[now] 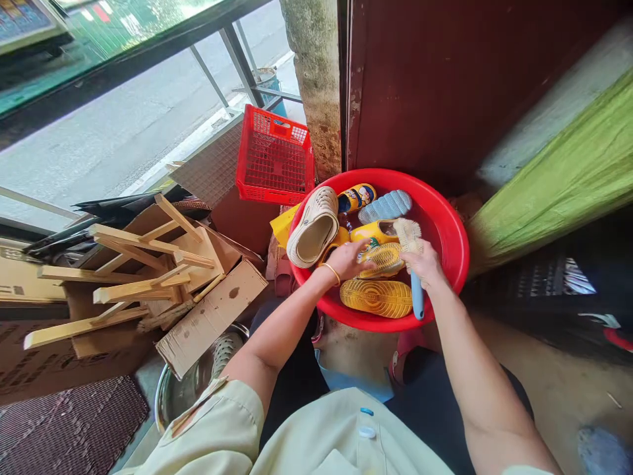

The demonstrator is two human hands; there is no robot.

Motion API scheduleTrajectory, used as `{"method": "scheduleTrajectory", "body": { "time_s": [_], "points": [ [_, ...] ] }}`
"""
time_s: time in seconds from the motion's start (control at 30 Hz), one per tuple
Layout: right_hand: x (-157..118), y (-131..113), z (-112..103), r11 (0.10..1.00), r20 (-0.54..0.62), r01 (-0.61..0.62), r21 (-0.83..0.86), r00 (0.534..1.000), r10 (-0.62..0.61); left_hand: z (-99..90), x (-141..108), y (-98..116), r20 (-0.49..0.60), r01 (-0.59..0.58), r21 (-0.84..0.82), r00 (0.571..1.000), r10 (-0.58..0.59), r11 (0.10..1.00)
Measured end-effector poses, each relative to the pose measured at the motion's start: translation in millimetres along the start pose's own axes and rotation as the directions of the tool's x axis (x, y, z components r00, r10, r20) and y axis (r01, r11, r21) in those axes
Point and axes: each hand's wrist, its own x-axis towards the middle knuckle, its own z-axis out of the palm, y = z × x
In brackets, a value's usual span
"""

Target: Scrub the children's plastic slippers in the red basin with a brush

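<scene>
Grips a blue-handled brush (pixel 417 297) in the right hand (pixel 426 265), with fingers closed round it and bristles pointing away from the body. Reaches with the left hand (pixel 346 260), with fingers loosely spread, to an upturned yellow shoe (pixel 383 260) inside the red tub (pixel 459 264); cannot tell whether clamped on it or only touching. Has a second yellow shoe (pixel 376 299) lying sole-up just nearer the body. Farther out, has a blue-grey shoe (pixel 386 207) and a dark-blue-and-yellow shoe (pixel 359 197) near the far rim, plus a cream clog (pixel 317 212) leaning on the left rim. Outside the tub, has another clog (pixel 227 349) in a metal basin (pixel 160 396). Appears partway through scrubbing, with several shoes in the tub; cannot tell clean from unclean.
</scene>
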Motion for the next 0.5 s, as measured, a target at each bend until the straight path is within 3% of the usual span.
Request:
{"method": "scheduleTrajectory", "body": {
  "time_s": [0.1, 0.2, 0.3, 0.4, 0.5],
  "points": [
    [-7, -20, -6, 0.981, -0.029, -0.032, 0.191, 0.999, 0.039, 38.3, 7, -9, 0.117, 0.001, -0.042, 0.993, 0.004, 0.999],
    [-16, -33, -9, 0.966, -0.052, -0.003, 0.257, 0.998, 0.017, 54.7, 15, -14, 0.071, -0.032, -0.03, 0.997, 0.034, 0.999],
    [-21, -36, -12, 0.956, -0.056, 0.019, 0.294, 0.998, -0.003, 54.1, 22, -12, 0.021, -0.02, -0.067, 1.0, 0.022, 0.998],
    [-23, -34, -18, 0.956, -0.027, 0.068, 0.284, 0.998, -0.063, 46.4, 29, -5, 0.002, 0.049, -0.298, 0.999, -0.051, 0.953],
    [-32, -34, -17, 0.977, -0.046, 0.159, 0.14, 0.987, -0.154, 39.5, 37, 3, 0.038, 0.191, -0.631, 0.976, -0.216, 0.752]
  ]
}}
